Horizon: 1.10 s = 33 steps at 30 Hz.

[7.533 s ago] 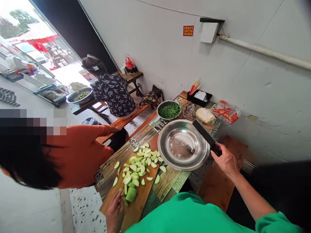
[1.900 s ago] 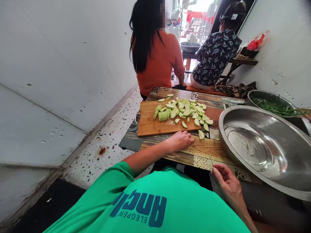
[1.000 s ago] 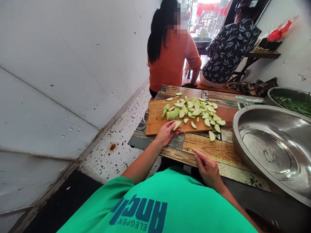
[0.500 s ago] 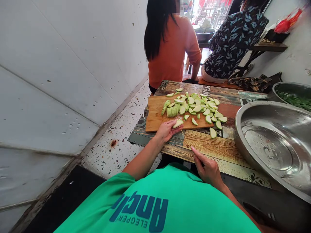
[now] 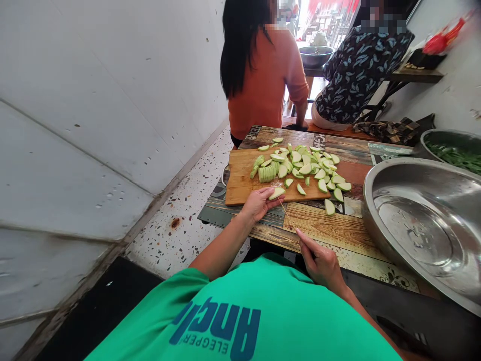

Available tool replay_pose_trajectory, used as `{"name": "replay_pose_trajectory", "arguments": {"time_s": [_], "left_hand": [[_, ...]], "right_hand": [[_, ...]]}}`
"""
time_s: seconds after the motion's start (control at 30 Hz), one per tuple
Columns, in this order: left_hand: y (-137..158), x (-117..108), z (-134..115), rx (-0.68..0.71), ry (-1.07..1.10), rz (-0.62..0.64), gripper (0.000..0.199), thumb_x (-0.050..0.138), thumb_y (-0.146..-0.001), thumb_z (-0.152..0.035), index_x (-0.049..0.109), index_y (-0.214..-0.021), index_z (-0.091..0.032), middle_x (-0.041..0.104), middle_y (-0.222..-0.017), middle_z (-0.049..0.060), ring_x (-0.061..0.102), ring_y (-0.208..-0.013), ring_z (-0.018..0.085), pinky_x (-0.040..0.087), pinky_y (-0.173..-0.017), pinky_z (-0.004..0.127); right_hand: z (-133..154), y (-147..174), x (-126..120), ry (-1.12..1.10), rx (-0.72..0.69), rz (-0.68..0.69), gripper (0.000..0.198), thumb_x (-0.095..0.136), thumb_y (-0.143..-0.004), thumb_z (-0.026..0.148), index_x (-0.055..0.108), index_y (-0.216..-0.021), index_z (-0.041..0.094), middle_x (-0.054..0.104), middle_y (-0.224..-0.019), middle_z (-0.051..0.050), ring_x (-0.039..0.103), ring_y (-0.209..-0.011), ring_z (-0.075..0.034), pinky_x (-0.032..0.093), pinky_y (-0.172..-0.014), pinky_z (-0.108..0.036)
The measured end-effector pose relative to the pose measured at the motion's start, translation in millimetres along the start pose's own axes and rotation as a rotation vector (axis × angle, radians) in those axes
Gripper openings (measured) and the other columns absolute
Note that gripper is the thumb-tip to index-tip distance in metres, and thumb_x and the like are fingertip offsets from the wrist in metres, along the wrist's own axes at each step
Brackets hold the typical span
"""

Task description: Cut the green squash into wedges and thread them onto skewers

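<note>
While a white wall [image 5: 112,100] fills the left, a wooden cutting board [image 5: 240,173] lies on the patterned table [image 5: 319,218], cut slices [image 5: 304,169] scattered over it and past its right end. Beyond sits a person in orange [image 5: 259,85], then another in a leaf-print shirt [image 5: 364,75]; a large steel basin [image 5: 417,230] crowds the right, with greens [image 5: 456,156] in a bowl [image 5: 428,138] behind. By the board's near edge, the left hand [image 5: 256,203] pinches a single slice [image 5: 277,193]. This lies ahead and left of the right hand [image 5: 321,258], which grips a thin skewer [image 5: 288,214], tip at the slice's near edge; whether it is inside cannot be told.
</note>
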<state>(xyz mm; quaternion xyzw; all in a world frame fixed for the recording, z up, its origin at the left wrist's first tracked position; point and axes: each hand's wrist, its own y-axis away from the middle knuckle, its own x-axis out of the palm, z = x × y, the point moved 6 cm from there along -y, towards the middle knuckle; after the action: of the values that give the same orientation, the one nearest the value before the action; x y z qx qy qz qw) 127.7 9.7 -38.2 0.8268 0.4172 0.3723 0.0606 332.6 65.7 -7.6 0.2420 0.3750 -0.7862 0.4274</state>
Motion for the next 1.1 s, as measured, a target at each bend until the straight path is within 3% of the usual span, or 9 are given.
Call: {"name": "replay_pose_trajectory", "arguments": {"time_s": [0.37,0.7,0.9,1.1], "left_hand": [[2,6,-1,0.020,-0.070,0.017,0.014,0.054,-0.088,-0.008,0.068,-0.086,-0.006,0.072,-0.081,0.012,0.070,-0.072,0.017,0.056,-0.085,0.039],[3,9,2,-0.011,-0.088,0.012,0.012,0.057,-0.086,-0.008,0.068,-0.079,-0.007,0.073,-0.083,0.013,0.070,-0.072,0.017,0.057,-0.083,0.038],[0,12,2,-0.064,-0.060,0.004,0.012,0.055,-0.086,-0.007,0.066,-0.081,-0.007,0.072,-0.079,0.012,0.070,-0.070,0.018,0.058,-0.075,0.033],[-1,24,9,-0.176,0.105,-0.041,0.023,0.050,-0.093,-0.025,0.061,-0.082,-0.009,0.070,-0.074,0.013,0.071,-0.071,0.021,0.058,-0.073,0.037]], "right_hand": [[0,0,0,-0.004,0.016,-0.019,0.037,0.046,-0.093,0.020,0.064,-0.125,0.016,0.069,-0.114,-0.011,0.071,-0.094,-0.020,0.057,-0.074,-0.021],[-5,0,5,-0.033,0.112,-0.015,0.037,0.045,-0.092,0.024,0.067,-0.121,0.017,0.072,-0.109,-0.010,0.073,-0.087,-0.020,0.057,-0.070,-0.023],[-4,-6,8,-0.102,0.178,0.001,0.040,0.045,-0.091,0.028,0.068,-0.119,0.013,0.076,-0.085,-0.010,0.069,-0.059,-0.018,0.053,-0.056,-0.025],[-7,-16,19,-0.307,0.323,0.015,0.037,0.045,-0.090,0.034,0.069,-0.109,0.013,0.069,-0.067,-0.006,0.061,-0.053,-0.016,0.047,-0.049,-0.025]]}}
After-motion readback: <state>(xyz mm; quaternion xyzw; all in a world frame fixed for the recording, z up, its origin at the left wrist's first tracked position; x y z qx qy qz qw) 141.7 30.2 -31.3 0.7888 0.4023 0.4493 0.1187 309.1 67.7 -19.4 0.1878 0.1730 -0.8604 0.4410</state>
